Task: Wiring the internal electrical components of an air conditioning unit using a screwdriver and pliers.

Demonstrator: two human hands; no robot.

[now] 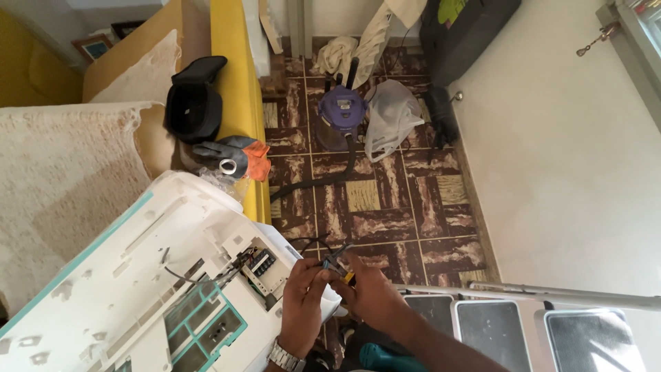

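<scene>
The white AC unit (pixel 131 289) lay cover-off under you, control board (pixel 263 265) exposed at its right end. Your left hand (pixel 303 296) and right hand (pixel 368 293) met just beside the board, fingers pinched on a small wire connector (pixel 335 262). Advice: keep the leads slack, grip the connector body, not the wires.

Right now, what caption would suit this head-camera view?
Both hands, left hand and right hand, pinch thin wires beside an opened white air-conditioner unit.
</scene>
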